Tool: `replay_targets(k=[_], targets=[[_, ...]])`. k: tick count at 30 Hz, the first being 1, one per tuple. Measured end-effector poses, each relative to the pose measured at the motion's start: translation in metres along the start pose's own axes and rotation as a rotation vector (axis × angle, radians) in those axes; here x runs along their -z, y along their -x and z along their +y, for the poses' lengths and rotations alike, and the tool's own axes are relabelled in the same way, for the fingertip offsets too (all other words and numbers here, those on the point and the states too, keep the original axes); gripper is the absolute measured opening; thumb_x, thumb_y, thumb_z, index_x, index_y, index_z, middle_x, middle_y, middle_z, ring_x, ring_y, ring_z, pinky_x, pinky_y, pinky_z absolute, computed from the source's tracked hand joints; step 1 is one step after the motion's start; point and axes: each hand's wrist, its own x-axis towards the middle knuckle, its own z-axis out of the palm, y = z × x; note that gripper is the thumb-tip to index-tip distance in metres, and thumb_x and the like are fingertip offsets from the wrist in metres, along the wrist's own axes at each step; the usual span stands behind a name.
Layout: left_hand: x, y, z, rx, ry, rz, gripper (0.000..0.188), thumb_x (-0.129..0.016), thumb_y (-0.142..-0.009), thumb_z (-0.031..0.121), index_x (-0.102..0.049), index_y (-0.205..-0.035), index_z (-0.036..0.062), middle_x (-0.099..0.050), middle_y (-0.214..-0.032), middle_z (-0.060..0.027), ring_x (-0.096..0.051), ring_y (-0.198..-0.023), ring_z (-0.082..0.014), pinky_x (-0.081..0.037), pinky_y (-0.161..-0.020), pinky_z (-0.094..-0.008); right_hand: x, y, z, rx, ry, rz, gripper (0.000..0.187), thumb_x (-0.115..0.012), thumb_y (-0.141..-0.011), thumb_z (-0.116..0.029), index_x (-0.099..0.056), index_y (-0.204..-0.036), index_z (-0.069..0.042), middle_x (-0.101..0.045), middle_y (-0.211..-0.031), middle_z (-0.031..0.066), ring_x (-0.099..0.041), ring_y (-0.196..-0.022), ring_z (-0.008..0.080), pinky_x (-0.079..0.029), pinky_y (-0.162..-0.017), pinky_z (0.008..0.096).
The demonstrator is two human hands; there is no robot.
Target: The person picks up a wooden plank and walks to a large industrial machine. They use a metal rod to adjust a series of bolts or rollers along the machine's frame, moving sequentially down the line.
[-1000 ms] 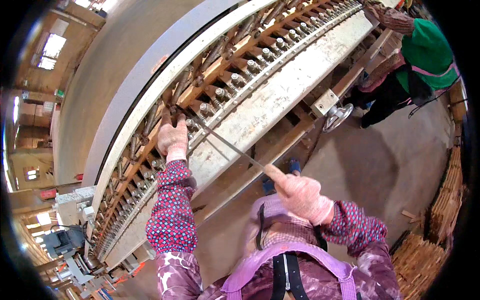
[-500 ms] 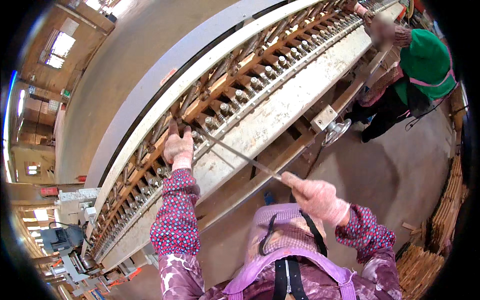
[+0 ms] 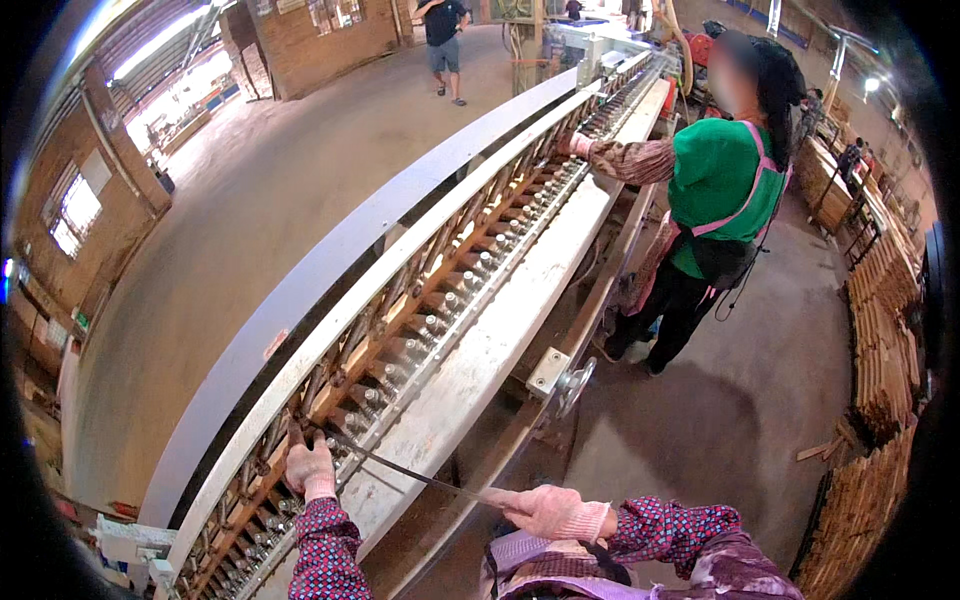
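My right hand (image 3: 555, 512), in a pale pinkish work glove, is closed around one end of a long thin metal bar (image 3: 415, 476). The bar slants up and left across the machine's pale beam (image 3: 450, 405). Its far end lies among the spring-loaded bolts (image 3: 372, 396), close beside my left hand. Gloved as well, my left hand (image 3: 311, 466) reaches to the wooden strip (image 3: 345, 383) along the bolt row, thumb and forefinger apart. The fingertips look dark, and the other fingers are partly hidden.
A co-worker in a green top (image 3: 715, 180) stands farther along the machine, one arm reaching over the bolts. A handwheel (image 3: 574, 388) juts from the near side. Stacked wood strips (image 3: 885, 330) line the right. Another person (image 3: 443, 40) is on the floor beyond.
The view has tilted up, showing more of the room and the co-worker. Both hands appear lower in the picture, the right still gripping the bar and the left still at the wooden strip.
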Motion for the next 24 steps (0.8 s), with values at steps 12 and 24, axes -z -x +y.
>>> replay_targets(k=[12, 24], targets=[[0.014, 0.007, 0.014, 0.111, -0.127, -0.151, 0.068, -0.058, -0.089, 0.055, -0.036, -0.148, 0.0285, -0.066, -0.119, -0.0177, -0.064, -0.109, -0.0343, -0.050, -0.091, -0.0438, -0.034, -0.012, -0.042, -0.036, -0.057, 0.012, 0.054, -0.043, -0.097, -0.031, -0.030, -0.150, -0.032, -0.066, -0.089, 0.0261, -0.066, -0.082, 0.0456, -0.054, -0.075, 0.0529], [0.001, -0.002, 0.004, 0.018, -0.085, -0.081, 0.072, -0.060, -0.088, 0.052, -0.032, -0.150, 0.0284, -0.063, -0.124, -0.0186, -0.060, -0.114, -0.0354, -0.049, -0.093, -0.0471, 0.022, -0.008, 0.004, 0.152, -0.083, 0.050, 0.048, -0.049, -0.096, -0.028, -0.044, -0.143, -0.032, -0.067, -0.104, 0.0205, -0.066, -0.094, 0.0390, -0.054, -0.083, 0.0436]])
